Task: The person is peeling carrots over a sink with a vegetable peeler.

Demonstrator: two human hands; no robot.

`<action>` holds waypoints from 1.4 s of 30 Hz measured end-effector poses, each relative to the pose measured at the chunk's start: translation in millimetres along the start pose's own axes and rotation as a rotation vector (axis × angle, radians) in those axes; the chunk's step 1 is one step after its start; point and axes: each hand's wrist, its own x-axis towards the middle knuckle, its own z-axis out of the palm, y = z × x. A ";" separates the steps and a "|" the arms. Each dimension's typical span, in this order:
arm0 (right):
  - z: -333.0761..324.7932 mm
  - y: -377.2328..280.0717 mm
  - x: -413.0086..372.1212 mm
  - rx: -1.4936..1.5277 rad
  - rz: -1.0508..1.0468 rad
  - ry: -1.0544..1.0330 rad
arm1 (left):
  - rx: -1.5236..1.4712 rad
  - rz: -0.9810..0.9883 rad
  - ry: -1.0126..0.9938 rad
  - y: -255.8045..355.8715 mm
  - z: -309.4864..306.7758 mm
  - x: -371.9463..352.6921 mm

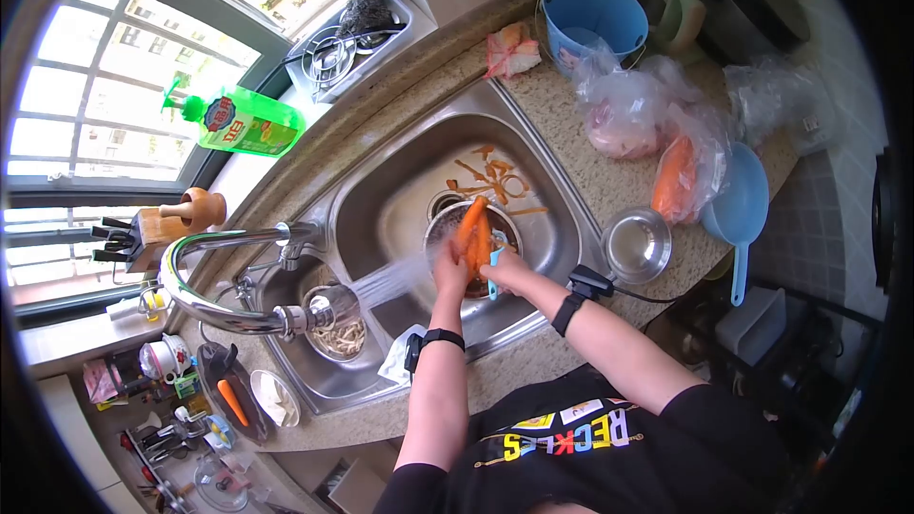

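Observation:
My left hand (450,265) is closed round carrots (470,227) over a metal bowl (515,227) in the large sink basin. At least two carrots seem to be there, but the fingers partly hide them. In my right hand (511,272) is a peeler (493,269) with a light blue handle, close beside the carrots. Its blade is too small to make out. Water sprays from the faucet (331,307) toward my left hand. Orange peelings (495,176) lie on the basin floor beyond the bowl.
The smaller basin (286,362) holds a strainer of pale pieces (341,338). On the right counter are a blue bucket (595,14), bagged carrots (675,176), a metal bowl (637,245) and a blue dipper (741,195). Green detergent (249,122) stands by the window; a knife block (157,238) is left.

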 end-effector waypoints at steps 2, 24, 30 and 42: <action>-3.3 1.9 -13.3 0.132 -0.033 0.017 | 0.175 -0.005 -0.040 8.9 3.9 3.4; -7.3 -22.4 -133.3 0.300 -0.225 -0.134 | -1.778 -0.436 -0.615 55.6 -160.2 -68.3; 5.8 -49.8 -147.9 0.001 -0.709 0.085 | -1.605 -0.464 -0.470 53.9 -178.1 -90.0; 53.2 -69.2 -171.8 -0.292 -1.035 0.344 | -1.496 -0.492 -0.562 26.4 -190.8 -105.6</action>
